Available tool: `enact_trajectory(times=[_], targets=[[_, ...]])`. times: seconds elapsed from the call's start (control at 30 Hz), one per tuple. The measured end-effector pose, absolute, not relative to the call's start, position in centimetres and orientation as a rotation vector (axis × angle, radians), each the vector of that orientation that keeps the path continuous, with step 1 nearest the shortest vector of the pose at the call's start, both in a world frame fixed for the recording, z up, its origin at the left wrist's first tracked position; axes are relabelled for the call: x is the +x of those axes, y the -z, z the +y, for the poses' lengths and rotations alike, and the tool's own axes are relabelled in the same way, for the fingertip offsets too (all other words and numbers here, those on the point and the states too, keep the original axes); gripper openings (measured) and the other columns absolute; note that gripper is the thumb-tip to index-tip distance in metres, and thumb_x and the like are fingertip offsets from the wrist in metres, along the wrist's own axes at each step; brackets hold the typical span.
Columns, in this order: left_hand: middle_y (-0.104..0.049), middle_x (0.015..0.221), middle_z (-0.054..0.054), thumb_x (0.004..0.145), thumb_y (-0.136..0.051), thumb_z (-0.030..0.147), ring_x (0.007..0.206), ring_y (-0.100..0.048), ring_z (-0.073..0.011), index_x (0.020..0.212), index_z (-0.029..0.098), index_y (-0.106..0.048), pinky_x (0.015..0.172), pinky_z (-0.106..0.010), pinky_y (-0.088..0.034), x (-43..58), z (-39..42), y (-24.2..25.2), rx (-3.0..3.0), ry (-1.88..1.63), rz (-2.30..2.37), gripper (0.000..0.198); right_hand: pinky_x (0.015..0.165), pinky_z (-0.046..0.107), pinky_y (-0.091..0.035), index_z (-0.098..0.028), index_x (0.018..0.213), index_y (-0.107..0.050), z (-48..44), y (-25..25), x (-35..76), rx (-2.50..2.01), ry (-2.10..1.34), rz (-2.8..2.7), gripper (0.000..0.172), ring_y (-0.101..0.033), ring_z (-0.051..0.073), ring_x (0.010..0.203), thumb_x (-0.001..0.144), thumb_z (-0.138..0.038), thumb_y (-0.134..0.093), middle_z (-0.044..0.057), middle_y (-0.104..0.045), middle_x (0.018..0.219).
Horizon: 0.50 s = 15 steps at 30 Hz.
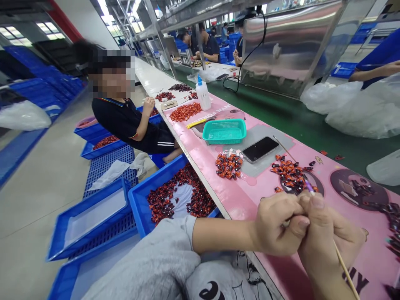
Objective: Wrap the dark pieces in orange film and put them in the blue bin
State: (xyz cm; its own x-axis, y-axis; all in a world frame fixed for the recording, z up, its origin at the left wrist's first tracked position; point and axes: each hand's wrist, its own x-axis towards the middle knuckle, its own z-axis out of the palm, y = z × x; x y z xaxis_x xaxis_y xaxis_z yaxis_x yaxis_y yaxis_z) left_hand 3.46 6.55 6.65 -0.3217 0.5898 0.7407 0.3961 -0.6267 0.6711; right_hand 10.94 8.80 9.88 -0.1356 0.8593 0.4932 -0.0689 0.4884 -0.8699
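Observation:
My left hand (279, 225) is closed in a pinch, its fingertips meeting those of my right hand. Whatever lies between its fingers is hidden. My right hand (328, 233) is closed around a thin wooden stick (346, 266), which slants down toward the lower right. Above the fingertips a purple-and-white tip (309, 187) pokes out; I cannot tell whether it belongs to the stick. Just beyond both hands lies a pile of small glossy red-and-black pieces (289, 173). A second pile of similar pieces (228, 166) sits further left on the pink mat (250, 204).
A phone (261, 149), a green basket (224, 132) and a white bottle (203, 95) stand along the table. Dark pieces (392, 221) lie at the right edge. A blue crate (140, 212) of pieces is below left. A co-worker (125, 121) sits at the left.

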Motion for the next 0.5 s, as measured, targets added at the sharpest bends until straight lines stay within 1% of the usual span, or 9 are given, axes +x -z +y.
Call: enact_trajectory(times=[0.1, 0.17, 0.2, 0.23, 0.27, 0.3, 0.33, 0.37, 0.5], targets=[[-0.061, 0.066, -0.006, 0.104, -0.021, 0.057, 0.062, -0.061, -0.0178, 0.071, 0.024, -0.051, 0.064, -0.033, -0.056, 3.5, 7.9, -5.7, 1.799, -2.003, 1.442, 0.055, 0.053, 0.029, -0.030, -0.020, 0.049, -0.038, 10.7, -8.5, 10.7, -0.697, -0.814, -1.495, 0.058, -0.031, 0.009, 0.049, 0.097, -0.048, -0.056, -0.004, -0.030, 0.050], [-0.060, 0.067, -0.006, 0.104, -0.015, 0.056, 0.063, -0.061, -0.0179, 0.071, 0.023, -0.054, 0.065, -0.033, -0.055, 2.9, 9.8, -5.2, 1.845, -1.937, 1.548, 0.061, 0.052, 0.028, -0.028, -0.019, 0.052, -0.045, 12.7, -7.9, 10.8, -0.784, -0.676, -1.575, 0.053, -0.033, 0.009, 0.049, 0.098, -0.046, -0.054, -0.004, -0.034, 0.049], [-0.061, 0.068, -0.006, 0.104, -0.018, 0.056, 0.065, -0.061, -0.0183, 0.072, 0.022, -0.055, 0.066, -0.033, -0.054, 2.4, 10.9, -5.0, 1.872, -1.888, 1.571, 0.059, 0.053, 0.028, -0.029, -0.018, 0.058, -0.053, 13.6, -7.8, 11.0, -0.845, -0.585, -1.619, 0.046, -0.037, 0.009, 0.050, 0.097, -0.043, -0.055, -0.003, -0.040, 0.051], [-0.062, 0.070, -0.007, 0.105, -0.024, 0.054, 0.067, -0.062, -0.0189, 0.074, 0.022, -0.055, 0.067, -0.033, -0.052, 1.8, 12.0, -4.9, 1.890, -1.835, 1.589, 0.055, 0.057, 0.027, -0.034, -0.015, 0.068, -0.061, 14.5, -8.0, 11.2, -0.879, -0.496, -1.643, 0.037, -0.045, 0.010, 0.055, 0.095, -0.040, -0.057, -0.001, -0.051, 0.058], [-0.063, 0.073, -0.007, 0.107, -0.028, 0.046, 0.070, -0.062, -0.0187, 0.075, 0.021, -0.055, 0.070, -0.032, -0.050, 1.1, 13.2, -4.8, 1.933, -1.650, 1.705, 0.048, 0.064, 0.027, -0.039, -0.012, 0.083, -0.067, 15.1, -8.3, 11.6, -0.902, -0.427, -1.629, 0.029, -0.054, 0.012, 0.063, 0.094, -0.037, -0.059, 0.003, -0.060, 0.069], [-0.064, 0.074, -0.006, 0.107, -0.033, 0.038, 0.071, -0.061, -0.0183, 0.075, 0.021, -0.054, 0.071, -0.031, -0.048, 0.6, 14.4, -4.8, 1.974, -1.406, 1.837, 0.042, 0.070, 0.028, -0.043, -0.006, 0.099, -0.068, 15.5, -8.9, 12.2, -0.906, -0.391, -1.591, 0.030, -0.061, 0.015, 0.073, 0.095, -0.035, -0.057, 0.008, -0.065, 0.082], [-0.064, 0.075, -0.005, 0.106, -0.038, 0.035, 0.072, -0.060, -0.0179, 0.076, 0.021, -0.053, 0.071, -0.029, -0.045, 0.1, 15.5, -4.6, 2.011, -1.152, 1.928, 0.037, 0.074, 0.029, -0.046, -0.001, 0.111, -0.065, 15.6, -9.7, 12.8, -0.887, -0.380, -1.552, 0.038, -0.065, 0.017, 0.082, 0.096, -0.034, -0.054, 0.012, -0.066, 0.091], [-0.064, 0.075, -0.004, 0.105, -0.044, 0.032, 0.072, -0.059, -0.0181, 0.075, 0.021, -0.054, 0.070, -0.029, -0.043, -0.3, 16.6, -4.5, 2.027, -1.064, 1.924, 0.033, 0.076, 0.030, -0.047, 0.004, 0.119, -0.060, 15.4, -10.6, 13.5, -0.861, -0.369, -1.521, 0.043, -0.067, 0.019, 0.089, 0.098, -0.033, -0.051, 0.015, -0.066, 0.097], [-0.062, 0.069, -0.004, 0.100, -0.056, 0.030, 0.068, -0.055, -0.0182, 0.071, 0.020, -0.053, 0.066, -0.028, -0.036, -0.4, 19.7, -3.7, 2.091, -0.870, 1.881, 0.031, 0.077, 0.030, -0.048, 0.008, 0.126, -0.055, 14.6, -14.1, 16.6, -0.768, -0.221, -1.434, 0.050, -0.070, 0.023, 0.100, 0.098, -0.033, -0.048, 0.018, -0.064, 0.112]])
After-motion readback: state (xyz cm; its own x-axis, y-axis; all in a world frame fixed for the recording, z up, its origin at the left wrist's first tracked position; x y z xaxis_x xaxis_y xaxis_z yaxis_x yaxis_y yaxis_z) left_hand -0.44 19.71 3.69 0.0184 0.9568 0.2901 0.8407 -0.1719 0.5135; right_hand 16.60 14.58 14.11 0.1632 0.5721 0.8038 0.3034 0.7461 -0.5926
